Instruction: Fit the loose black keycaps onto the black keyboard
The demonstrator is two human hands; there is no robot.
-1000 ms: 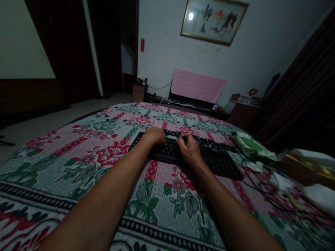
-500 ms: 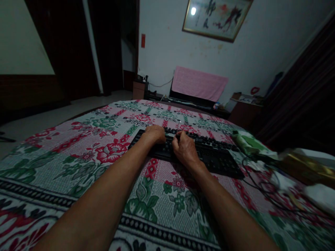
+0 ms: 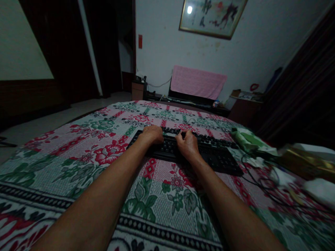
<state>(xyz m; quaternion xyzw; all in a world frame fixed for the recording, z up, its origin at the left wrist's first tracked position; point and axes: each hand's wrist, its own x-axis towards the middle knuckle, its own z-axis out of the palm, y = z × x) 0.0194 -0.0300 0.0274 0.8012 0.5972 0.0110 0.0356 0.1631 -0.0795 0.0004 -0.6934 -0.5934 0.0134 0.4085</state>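
A black computer keyboard (image 3: 220,158) lies across the flowered cloth (image 3: 162,181) in front of me. Behind its rear edge runs a row of small black pieces that look like loose keycaps (image 3: 218,140). My left hand (image 3: 153,134) is curled down over the left part of the keyboard, touching it; its fingertips are hidden. Over the keyboard's middle, my right hand (image 3: 187,143) is closed in a pinch, thumb against forefinger. Whatever it pinches is too small and dark to make out.
To the right lie a green-and-white packet (image 3: 248,141), a tangled black cable (image 3: 264,188), crumpled white tissue (image 3: 256,162) and a gold-coloured box (image 3: 303,162). Beyond the cloth's far edge, a pink towel (image 3: 197,82) covers a dark screen-like panel.
My right hand has shifted slightly to the right over the keyboard, still pinched. A thin light sliver above its fingertips shows less clearly now. My left hand stays at the same spot on the keyboard.
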